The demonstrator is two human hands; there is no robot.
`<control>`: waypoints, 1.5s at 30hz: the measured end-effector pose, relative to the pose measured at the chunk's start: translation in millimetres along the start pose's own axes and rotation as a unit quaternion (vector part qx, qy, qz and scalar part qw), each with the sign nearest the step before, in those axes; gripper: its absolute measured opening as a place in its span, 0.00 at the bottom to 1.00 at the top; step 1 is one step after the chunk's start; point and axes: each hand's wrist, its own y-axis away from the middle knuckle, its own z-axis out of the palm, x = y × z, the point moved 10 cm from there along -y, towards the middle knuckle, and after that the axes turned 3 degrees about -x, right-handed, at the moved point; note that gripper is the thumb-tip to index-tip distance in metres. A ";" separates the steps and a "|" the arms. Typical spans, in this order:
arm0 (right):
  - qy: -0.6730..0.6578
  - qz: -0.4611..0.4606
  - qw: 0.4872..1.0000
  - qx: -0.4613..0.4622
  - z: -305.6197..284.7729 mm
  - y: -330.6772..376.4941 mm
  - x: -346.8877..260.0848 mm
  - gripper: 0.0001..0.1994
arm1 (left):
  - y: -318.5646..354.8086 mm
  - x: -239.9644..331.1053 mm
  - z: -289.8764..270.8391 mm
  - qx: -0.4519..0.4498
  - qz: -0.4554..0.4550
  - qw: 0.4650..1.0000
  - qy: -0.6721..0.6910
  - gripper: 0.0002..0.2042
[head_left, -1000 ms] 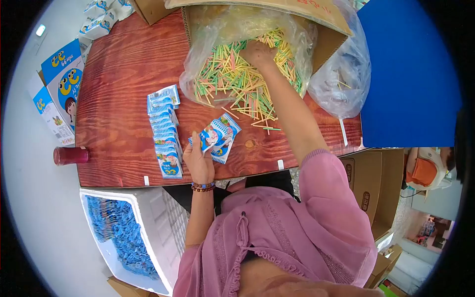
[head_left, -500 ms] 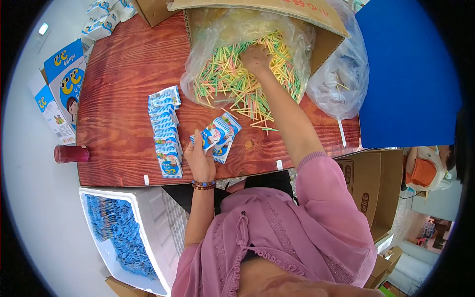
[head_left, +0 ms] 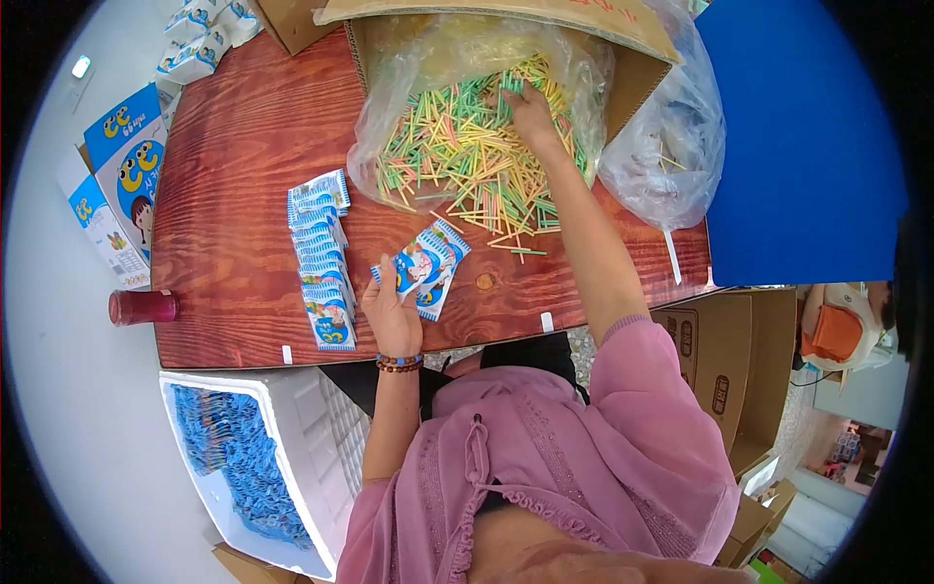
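My left hand (head_left: 391,310) holds a small fan of blue-and-white sachets (head_left: 428,267) just above the red-brown wooden table (head_left: 233,185). A row of the same sachets (head_left: 321,255) lies overlapping on the table to its left. My right hand (head_left: 530,109) reaches far forward into a clear plastic bag (head_left: 399,88) full of thin green, yellow and pink sticks (head_left: 457,156), its fingers closed among them. Some sticks spill out of the bag onto the table. The bag lies in an open cardboard box (head_left: 623,58).
A second clear bag (head_left: 671,146) sits at the right by a blue surface (head_left: 808,146). Printed blue cartons (head_left: 122,175) and a red cylinder (head_left: 141,308) lie at the table's left. A white foam box (head_left: 292,457) of blue sachets stands below. Cardboard boxes (head_left: 720,370) stand to the right.
My right hand has pushed a little further into the stick bag. My left hand keeps the sachets in the same place.
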 end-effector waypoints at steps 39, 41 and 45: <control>-0.454 -0.115 0.880 -0.085 82.4 226.1 -173.9 0.06 | 5.8 2.8 59.1 -0.109 0.001 0.988 0.107 0.17; -0.421 -0.127 0.893 -0.100 87.5 229.2 -173.2 0.07 | 3.1 1.2 56.7 -0.108 0.005 0.988 0.110 0.17; -0.427 -0.094 0.889 -0.136 98.8 232.2 -171.7 0.15 | -0.7 1.3 52.1 -0.105 0.014 0.986 0.128 0.16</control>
